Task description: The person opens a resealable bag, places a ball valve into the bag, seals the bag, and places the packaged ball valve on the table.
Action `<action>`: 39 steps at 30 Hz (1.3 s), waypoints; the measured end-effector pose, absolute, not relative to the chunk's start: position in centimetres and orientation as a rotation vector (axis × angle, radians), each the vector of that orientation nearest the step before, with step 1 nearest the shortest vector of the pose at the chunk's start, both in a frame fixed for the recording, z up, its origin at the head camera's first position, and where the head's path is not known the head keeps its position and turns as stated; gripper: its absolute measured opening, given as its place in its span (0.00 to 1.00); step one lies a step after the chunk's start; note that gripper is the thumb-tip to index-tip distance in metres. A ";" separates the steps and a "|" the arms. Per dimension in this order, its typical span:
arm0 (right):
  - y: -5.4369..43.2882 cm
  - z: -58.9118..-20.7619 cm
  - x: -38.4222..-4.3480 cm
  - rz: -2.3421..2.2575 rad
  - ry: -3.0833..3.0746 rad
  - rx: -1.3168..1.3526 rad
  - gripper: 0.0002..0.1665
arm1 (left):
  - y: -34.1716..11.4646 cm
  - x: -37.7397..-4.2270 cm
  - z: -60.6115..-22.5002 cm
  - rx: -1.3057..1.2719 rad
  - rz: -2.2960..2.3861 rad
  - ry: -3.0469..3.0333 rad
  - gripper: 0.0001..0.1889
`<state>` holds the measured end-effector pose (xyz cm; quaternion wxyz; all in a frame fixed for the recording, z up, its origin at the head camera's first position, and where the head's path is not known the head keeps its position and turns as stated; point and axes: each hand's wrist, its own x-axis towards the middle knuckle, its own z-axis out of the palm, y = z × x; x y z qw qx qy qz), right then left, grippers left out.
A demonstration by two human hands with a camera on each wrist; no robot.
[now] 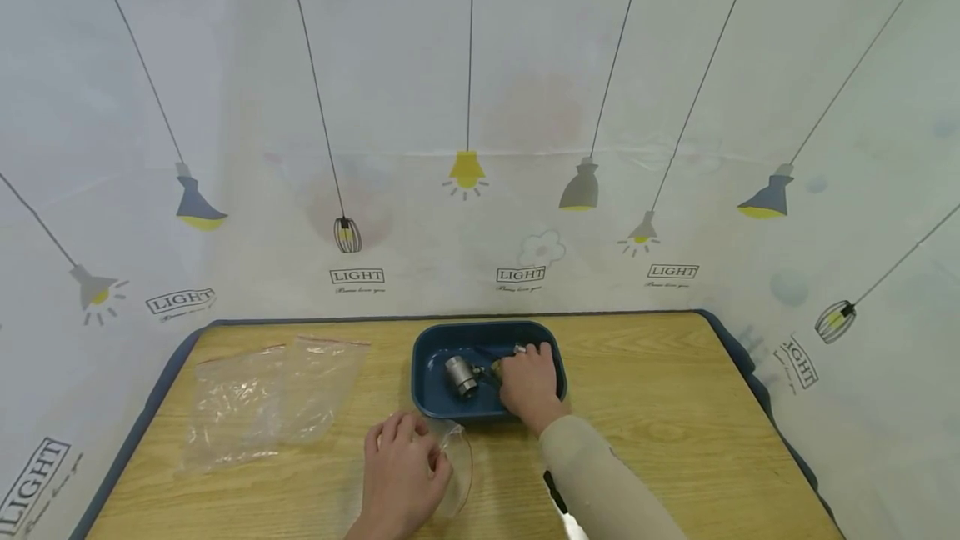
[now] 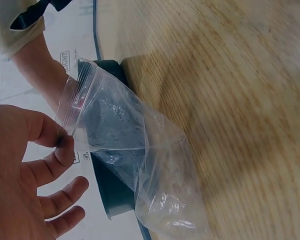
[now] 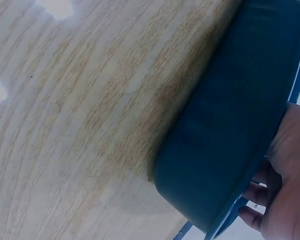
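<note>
My left hand pinches the edge of a clear zip-seal plastic bag between thumb and forefinger; the other fingers are loosely bent. The bag hangs just in front of a dark blue tray. My right hand reaches over the tray's near right side, its fingers bent down inside. A silver cylindrical metal fitting lies in the tray to the left of that hand. Small brass and silver parts show beside the right fingers, but what the fingertips touch is hidden.
Two flat clear bags with red seal lines lie side by side on the left of the wooden table. Behind the table stands a pale backdrop printed with hanging lamps. A dark blue edging borders the tabletop.
</note>
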<state>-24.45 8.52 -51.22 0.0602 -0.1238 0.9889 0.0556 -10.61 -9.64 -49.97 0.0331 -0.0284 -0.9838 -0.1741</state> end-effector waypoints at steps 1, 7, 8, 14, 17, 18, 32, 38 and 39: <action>8.5 -51.3 -24.5 0.167 2.989 -0.371 0.07 | -9.6 -10.6 -50.0 -0.090 -0.535 -3.025 0.16; 8.0 -51.4 -24.8 0.205 2.977 -0.339 0.08 | -9.7 -10.6 -50.1 -0.095 -0.531 -3.023 0.16; 7.9 -51.5 -24.8 0.214 2.974 -0.329 0.10 | -9.7 -10.6 -50.1 -0.097 -0.533 -3.022 0.16; 7.6 -51.8 -24.9 0.206 2.958 -0.290 0.17 | -9.9 -10.5 -50.2 -0.111 -0.529 -2.999 0.17; 7.7 -52.0 -24.9 0.167 2.962 -0.284 0.20 | -9.9 -10.5 -50.3 -0.114 -0.536 -2.998 0.17; 7.7 -52.0 -24.9 0.154 2.967 -0.281 0.20 | -10.0 -10.4 -50.3 -0.119 -0.538 -2.996 0.17; 8.3 -52.2 -24.8 0.008 3.024 -0.250 0.17 | -10.3 -10.4 -50.1 -0.100 -0.526 -2.986 0.16; 8.6 -51.7 -24.3 0.069 3.106 -0.382 0.13 | -10.6 -10.4 -50.0 -0.093 -0.529 -2.974 0.16; 8.7 -51.6 -24.2 0.078 3.126 -0.410 0.13 | -10.7 -10.4 -50.0 -0.096 -0.531 -2.969 0.16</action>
